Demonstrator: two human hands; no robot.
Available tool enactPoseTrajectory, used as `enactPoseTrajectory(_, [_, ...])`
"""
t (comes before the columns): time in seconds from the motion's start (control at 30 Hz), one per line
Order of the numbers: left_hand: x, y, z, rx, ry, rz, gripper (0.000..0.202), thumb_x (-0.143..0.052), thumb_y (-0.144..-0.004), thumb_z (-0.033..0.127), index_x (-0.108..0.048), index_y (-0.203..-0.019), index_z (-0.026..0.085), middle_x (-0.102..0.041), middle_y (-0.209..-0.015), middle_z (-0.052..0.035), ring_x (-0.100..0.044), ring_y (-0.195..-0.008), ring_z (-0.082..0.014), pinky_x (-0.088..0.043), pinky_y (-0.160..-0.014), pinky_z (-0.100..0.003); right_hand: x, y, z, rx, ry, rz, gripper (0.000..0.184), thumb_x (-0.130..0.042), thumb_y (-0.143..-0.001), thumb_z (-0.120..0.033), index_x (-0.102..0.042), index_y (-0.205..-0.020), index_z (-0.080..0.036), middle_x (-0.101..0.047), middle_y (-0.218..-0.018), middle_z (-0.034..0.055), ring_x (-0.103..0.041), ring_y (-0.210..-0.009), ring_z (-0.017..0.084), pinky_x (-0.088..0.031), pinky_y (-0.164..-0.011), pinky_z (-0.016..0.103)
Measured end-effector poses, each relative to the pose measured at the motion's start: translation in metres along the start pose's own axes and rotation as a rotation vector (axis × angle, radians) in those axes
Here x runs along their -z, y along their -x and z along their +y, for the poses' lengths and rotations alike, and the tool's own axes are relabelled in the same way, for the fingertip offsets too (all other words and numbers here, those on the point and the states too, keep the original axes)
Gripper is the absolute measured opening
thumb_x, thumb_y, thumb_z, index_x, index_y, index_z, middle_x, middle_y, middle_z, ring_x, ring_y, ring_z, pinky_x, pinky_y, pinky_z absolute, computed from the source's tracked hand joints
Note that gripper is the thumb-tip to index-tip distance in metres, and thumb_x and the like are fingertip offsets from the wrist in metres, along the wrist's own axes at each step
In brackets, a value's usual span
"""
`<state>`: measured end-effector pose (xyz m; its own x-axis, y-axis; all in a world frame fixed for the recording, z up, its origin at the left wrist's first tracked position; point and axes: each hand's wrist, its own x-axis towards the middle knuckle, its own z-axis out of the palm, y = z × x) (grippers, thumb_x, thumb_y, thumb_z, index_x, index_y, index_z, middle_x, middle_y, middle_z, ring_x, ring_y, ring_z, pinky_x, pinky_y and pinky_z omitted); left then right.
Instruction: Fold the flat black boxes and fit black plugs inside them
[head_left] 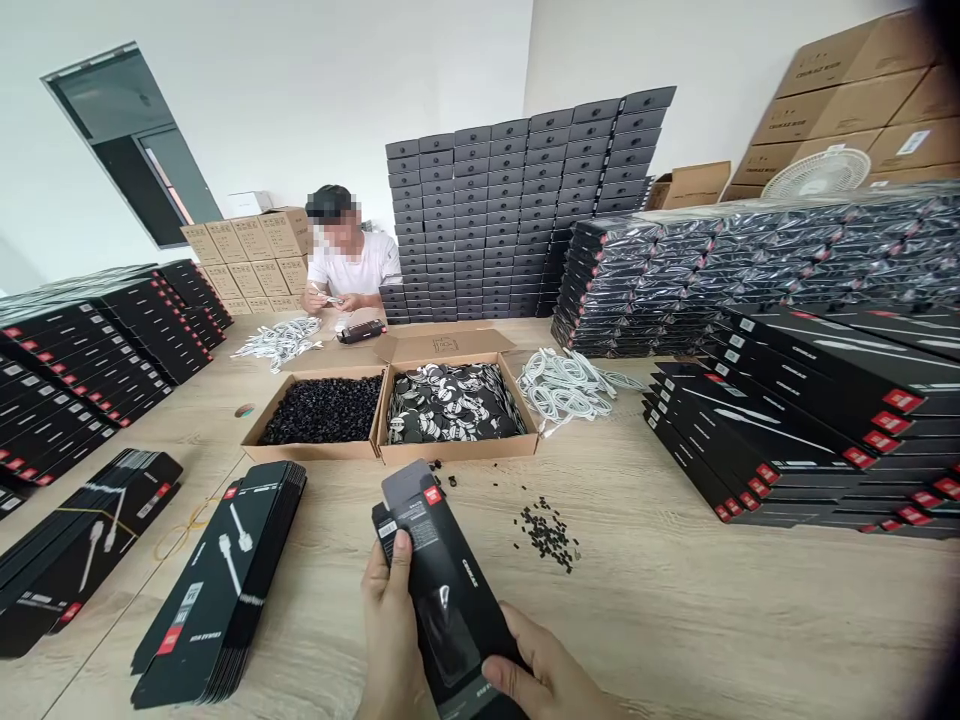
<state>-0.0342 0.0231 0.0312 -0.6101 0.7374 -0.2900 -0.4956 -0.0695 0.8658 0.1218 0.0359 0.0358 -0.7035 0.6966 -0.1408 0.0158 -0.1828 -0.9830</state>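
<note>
Between my two hands I hold a black cardboard packaging box (442,570) with a clear window and a red label, tilted over the table's front. Its top flap stands open at the far end. My left hand (394,620) is closed round the box's left edge near that open end, thumb on the face. My right hand (536,665) grips the lower right side, thumb across the front below the window. A stack of flat black cable boxes (217,590) lies left of my hands. Small black pieces (549,535) are scattered to the right.
Behind my hands stand a carton of small black parts (322,408) and a carton of round black-and-white pieces (457,405). White cables (570,385) lie to their right. Box stacks (795,420) rise at right and left. A co-worker (349,255) sits across the table (675,610).
</note>
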Motion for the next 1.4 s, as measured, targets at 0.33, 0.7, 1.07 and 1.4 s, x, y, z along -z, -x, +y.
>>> enactPoseTrajectory(0.33, [0.0, 0.022, -0.022, -0.057, -0.158, -0.133, 0.069, -0.068, -0.078, 0.05, -0.043, -0.138, 0.025, -0.056, -0.139, -0.0104, -0.052, -0.128, -0.0256, -0.046, -0.1, -0.032, 0.025, -0.011, -0.005, 0.007, 0.193, 0.275, 0.072, -0.059, -0.087, -0.051, -0.028, -0.147, -0.026, -0.06, -0.124, 0.0101, -0.064, -0.092, 0.022, -0.049, -0.087, 0.039])
enactPoseTrajectory(0.7, [0.003, 0.052, -0.03, 0.04, -0.213, -0.203, 0.085, -0.071, -0.074, 0.054, -0.028, -0.142, 0.024, -0.068, -0.12, -0.0143, -0.067, -0.107, -0.0267, -0.048, -0.094, -0.036, 0.011, -0.008, -0.008, -0.035, 0.211, 0.402, 0.039, -0.059, -0.087, -0.04, -0.051, -0.12, -0.022, -0.067, -0.098, 0.004, -0.063, -0.083, 0.02, -0.048, -0.077, 0.033])
enactPoseTrajectory(1.07, [0.003, 0.045, -0.034, -0.009, -0.44, -0.209, 0.045, -0.057, -0.08, 0.063, -0.058, -0.097, 0.021, -0.067, -0.083, -0.0036, -0.059, -0.072, -0.0195, -0.045, -0.065, -0.029, 0.007, 0.004, -0.004, 0.032, 0.467, 0.432, 0.028, -0.037, -0.097, -0.048, -0.053, -0.099, -0.024, -0.059, -0.082, 0.0014, -0.055, -0.071, 0.019, -0.043, -0.064, 0.029])
enactPoseTrajectory(1.4, [0.001, 0.04, -0.034, -0.007, -0.507, -0.214, 0.043, -0.052, -0.083, 0.063, -0.055, -0.093, 0.022, -0.062, -0.08, -0.0017, -0.056, -0.079, -0.0212, -0.04, -0.073, -0.03, -0.001, 0.002, 0.008, 0.071, 0.541, 0.493, 0.039, -0.029, -0.099, -0.047, -0.056, -0.115, -0.024, -0.069, -0.106, 0.01, -0.066, -0.093, 0.025, -0.05, -0.082, 0.035])
